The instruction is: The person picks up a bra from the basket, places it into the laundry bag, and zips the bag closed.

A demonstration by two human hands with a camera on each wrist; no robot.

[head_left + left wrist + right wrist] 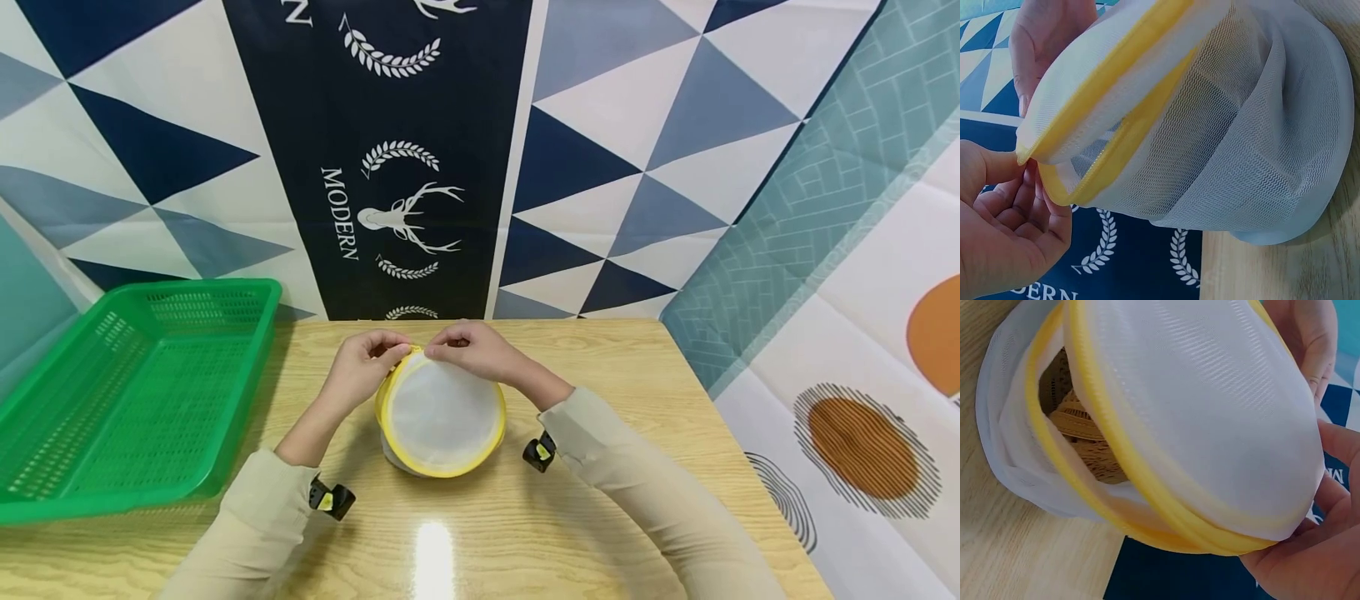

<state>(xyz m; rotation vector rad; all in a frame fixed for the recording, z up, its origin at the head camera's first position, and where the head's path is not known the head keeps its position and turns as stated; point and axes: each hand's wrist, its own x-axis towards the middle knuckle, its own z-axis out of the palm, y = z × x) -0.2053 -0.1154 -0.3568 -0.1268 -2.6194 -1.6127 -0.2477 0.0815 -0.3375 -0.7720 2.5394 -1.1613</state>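
Observation:
A white mesh laundry bag [447,412] with a yellow zipper trim stands on the table, its round lid lying partly over the opening. Thumb and fingers of my left hand [360,367] pinch the yellow zipper edge at the far side of the lid; the left wrist view shows this left hand [1016,219] close up. Just to the right, my right hand [480,350] grips the lid's rim between thumb and fingers. Through the gap between lid and body, the right wrist view shows a brown lacy garment [1094,447] inside. The zipper pull cannot be made out.
A green plastic basket [247,383] with perforated sides stands left of the bag. The wooden table [600,517] meets a patterned backdrop [405,108] behind the bag. A black wrist camera is strapped at each sleeve cuff.

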